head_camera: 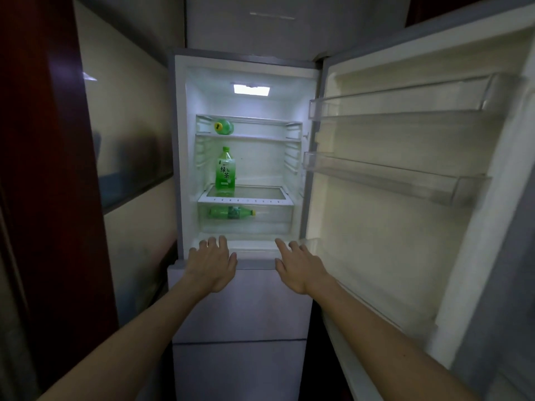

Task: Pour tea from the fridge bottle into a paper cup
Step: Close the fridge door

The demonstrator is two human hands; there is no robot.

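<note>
The fridge [185, 157] stands open and lit in front of me. An upright green tea bottle [225, 172] with a green cap stands on the glass middle shelf. A second green bottle [223, 127] lies on the top shelf with its yellow cap toward me. A third green bottle [231, 212] lies on its side in the clear bottom drawer. My left hand [212, 263] and my right hand [296, 266] reach forward at the fridge's lower front edge, fingers spread, holding nothing. No paper cup is in view.
The fridge door [405, 204] is swung wide to the right, its clear door bins [399, 176] holding nothing. A dark red wooden panel [52, 169] and a pale wall close in on the left. Closed lower fridge compartments [240, 308] sit under my hands.
</note>
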